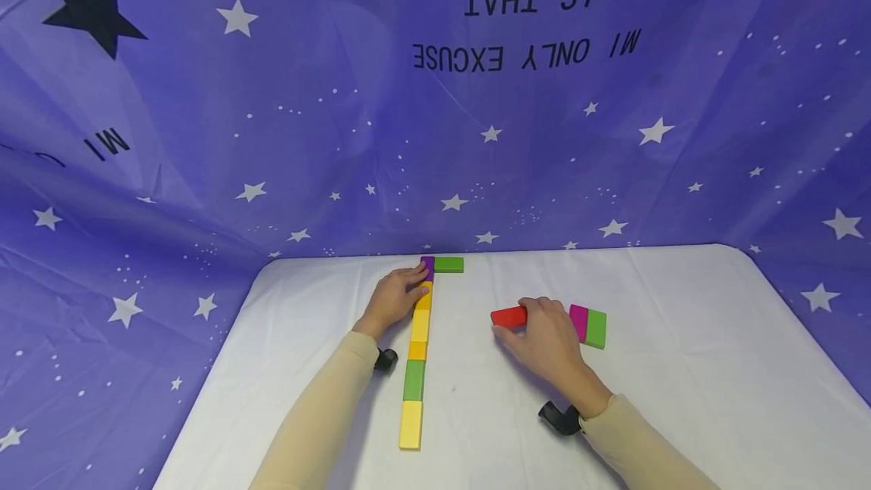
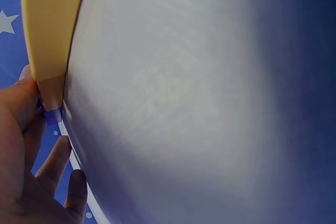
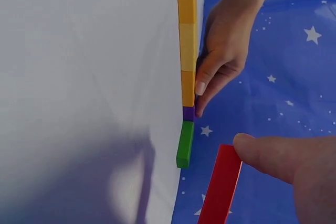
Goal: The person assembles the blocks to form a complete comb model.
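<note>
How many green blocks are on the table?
3: one green block beside the purple block, a second green block beyond the nearest yellow block, a third green block beside the magenta block. The right hand might hide more.

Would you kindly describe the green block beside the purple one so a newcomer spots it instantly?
On the white table, follow the line of blocks to the purple block at its far end. The green block adjoins that purple block's right side in the head view. Of the three green blocks, only this one lies crosswise to the line.

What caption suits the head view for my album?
Right hand holds a red block; left hand touches a block row.
</note>
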### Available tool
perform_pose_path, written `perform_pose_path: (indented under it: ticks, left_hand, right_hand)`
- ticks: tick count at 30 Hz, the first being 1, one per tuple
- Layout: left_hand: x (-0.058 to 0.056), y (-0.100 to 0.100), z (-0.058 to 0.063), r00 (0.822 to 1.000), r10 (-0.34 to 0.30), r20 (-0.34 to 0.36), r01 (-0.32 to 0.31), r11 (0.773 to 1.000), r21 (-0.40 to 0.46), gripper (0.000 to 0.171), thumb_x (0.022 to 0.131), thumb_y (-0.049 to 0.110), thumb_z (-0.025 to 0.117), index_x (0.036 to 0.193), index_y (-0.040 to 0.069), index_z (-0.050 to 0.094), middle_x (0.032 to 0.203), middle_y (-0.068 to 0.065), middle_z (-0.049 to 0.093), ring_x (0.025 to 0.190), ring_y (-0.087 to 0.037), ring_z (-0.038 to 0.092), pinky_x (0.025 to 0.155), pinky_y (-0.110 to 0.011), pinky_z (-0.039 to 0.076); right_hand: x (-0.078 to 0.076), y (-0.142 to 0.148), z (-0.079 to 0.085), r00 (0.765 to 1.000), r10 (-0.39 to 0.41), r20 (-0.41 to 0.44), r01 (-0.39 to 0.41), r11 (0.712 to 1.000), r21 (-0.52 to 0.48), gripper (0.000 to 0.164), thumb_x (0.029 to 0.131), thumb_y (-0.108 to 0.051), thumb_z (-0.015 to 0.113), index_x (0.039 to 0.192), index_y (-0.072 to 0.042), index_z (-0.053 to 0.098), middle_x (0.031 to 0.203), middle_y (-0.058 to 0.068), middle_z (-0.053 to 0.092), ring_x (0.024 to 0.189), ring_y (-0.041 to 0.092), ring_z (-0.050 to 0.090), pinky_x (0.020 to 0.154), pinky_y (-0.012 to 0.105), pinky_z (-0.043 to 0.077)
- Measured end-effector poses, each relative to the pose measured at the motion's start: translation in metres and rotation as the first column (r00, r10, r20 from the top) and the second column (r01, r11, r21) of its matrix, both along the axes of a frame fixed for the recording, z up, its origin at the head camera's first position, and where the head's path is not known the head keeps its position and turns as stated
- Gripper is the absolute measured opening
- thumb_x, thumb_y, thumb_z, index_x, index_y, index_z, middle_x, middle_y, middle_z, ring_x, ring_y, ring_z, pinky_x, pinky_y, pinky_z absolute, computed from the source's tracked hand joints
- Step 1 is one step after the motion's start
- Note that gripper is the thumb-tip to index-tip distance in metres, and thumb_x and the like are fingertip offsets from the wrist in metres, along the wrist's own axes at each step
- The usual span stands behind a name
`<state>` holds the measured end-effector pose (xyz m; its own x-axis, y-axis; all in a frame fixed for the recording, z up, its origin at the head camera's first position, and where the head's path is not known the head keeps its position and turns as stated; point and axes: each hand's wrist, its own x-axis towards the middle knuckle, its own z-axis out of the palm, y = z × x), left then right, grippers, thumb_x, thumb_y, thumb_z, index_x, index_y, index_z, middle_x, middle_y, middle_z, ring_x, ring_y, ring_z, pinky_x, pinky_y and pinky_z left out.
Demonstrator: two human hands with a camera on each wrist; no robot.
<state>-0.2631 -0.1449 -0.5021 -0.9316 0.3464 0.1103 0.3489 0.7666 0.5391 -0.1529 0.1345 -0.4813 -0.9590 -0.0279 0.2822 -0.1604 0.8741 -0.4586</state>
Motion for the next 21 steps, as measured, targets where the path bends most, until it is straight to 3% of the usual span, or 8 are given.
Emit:
perform_pose_path:
  ticks: [21]
  left_hand:
    - [-0.002,-0.001,-0.002,1.0,-0.005,-0.006,0.005,1.0,-0.013,0.044,0.098,0.023,0.067,0.138,0.01,0.06,0.149,0.0,0.052,0.137,-0.03,0.048,0.117,-0.048,0.033]
  right_hand:
    - [-0.042,-0.028,-0.006,0.998,-0.029,0.054,0.031,0.999,-0.037,0.059,0.079,-0.044,0.081,0.11,0.005,0.07,0.091,0.016,0.066,0.081,0.031,0.059,0.067,0.041,0.05]
